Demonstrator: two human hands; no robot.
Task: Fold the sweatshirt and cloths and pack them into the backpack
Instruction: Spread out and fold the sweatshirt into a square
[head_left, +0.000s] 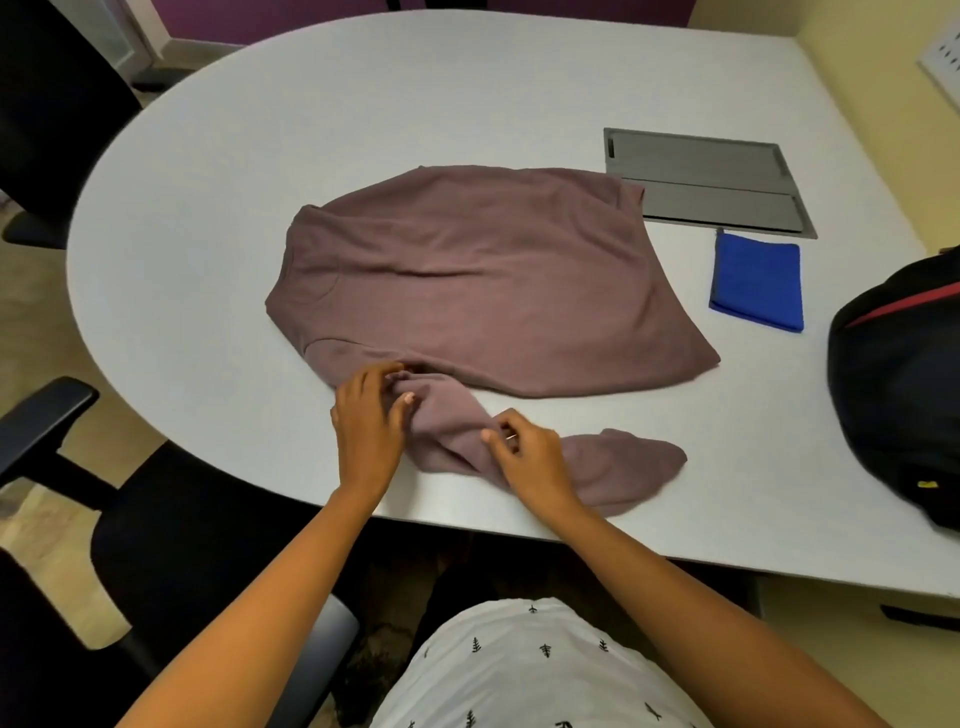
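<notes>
A mauve sweatshirt lies spread flat across the middle of the white table, neck toward the left. One sleeve trails toward the near edge, bunched and twisted. My left hand grips that sleeve near the shoulder. My right hand pinches the same sleeve further along, with the cuff end lying free to its right. A folded blue cloth rests right of the sweatshirt. The black backpack with a red stripe sits at the table's right edge, partly cut off by the frame.
A grey cable-access panel is set into the tabletop behind the blue cloth, and the sweatshirt's hem overlaps its corner. Black office chairs stand at the left and near left. A yellow wall runs along the right.
</notes>
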